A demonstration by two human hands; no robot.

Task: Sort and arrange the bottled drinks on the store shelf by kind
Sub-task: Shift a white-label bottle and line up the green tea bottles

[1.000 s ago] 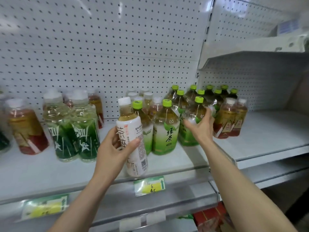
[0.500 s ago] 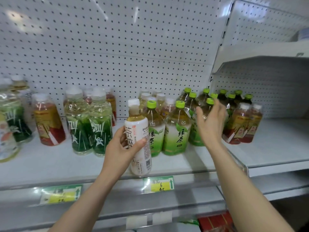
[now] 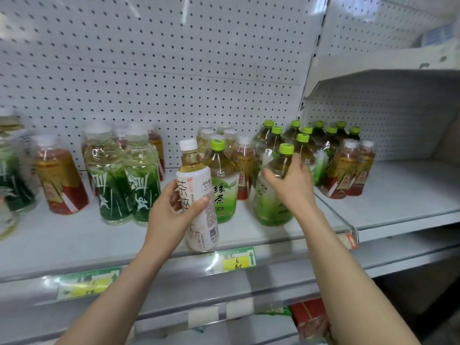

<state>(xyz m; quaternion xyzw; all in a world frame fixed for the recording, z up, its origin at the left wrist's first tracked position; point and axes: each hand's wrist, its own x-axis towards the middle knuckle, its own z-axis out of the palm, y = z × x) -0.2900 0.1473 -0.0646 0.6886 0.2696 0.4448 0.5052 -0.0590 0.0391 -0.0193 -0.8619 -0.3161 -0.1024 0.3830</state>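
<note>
My left hand grips a white-labelled tea bottle with a white cap, held upright at the shelf's front edge. My right hand is wrapped around a green-capped green tea bottle, pulled out toward the front of the shelf. Another green tea bottle stands between the two. More green-capped bottles cluster behind my right hand. Red-labelled tea bottles stand at the right, at the left and behind the middle. Two dark-green-labelled clear bottles stand left of centre.
A white pegboard wall backs the shelf. To the right, a second shelf section lies bare beyond the red-labelled bottles, under a higher shelf. Price tags hang on the front rail. Red packages lie on the lower level.
My right hand has closed on a green tea bottle and drawn it forward out of the cluster, leaving a gap beside the middle green tea bottle. My left hand still holds the white bottle.
</note>
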